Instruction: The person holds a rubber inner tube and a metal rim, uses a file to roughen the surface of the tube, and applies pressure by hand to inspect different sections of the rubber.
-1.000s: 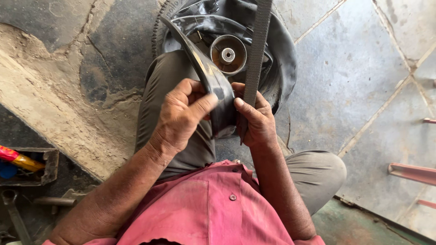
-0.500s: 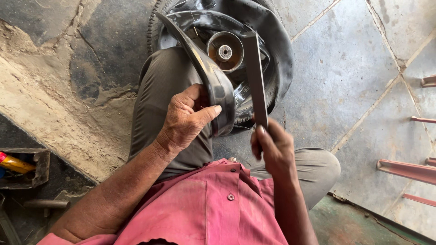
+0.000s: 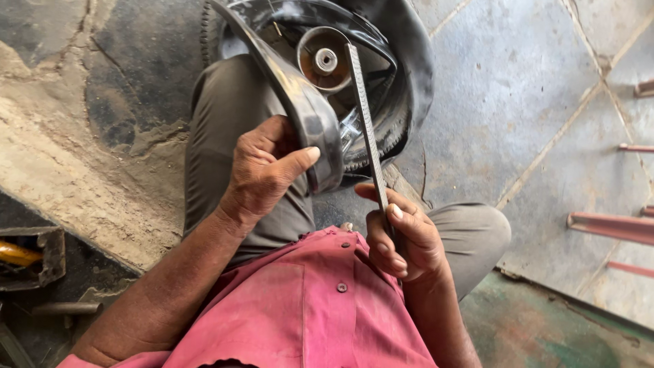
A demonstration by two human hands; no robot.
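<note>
far left, a dark metal tray holding a yellow-handled tool on the cracked concrete floor; centre left, the left hand closed around a folded black rubber inner tube, thumb pressed on its outer face; behind it, a tyre with a round metal hub rests against the knee; centre right, the right hand clasped on the lower end of a long flat file, its blade rising just beside the tube; far right, reddish metal bars on grey tiles.
</note>
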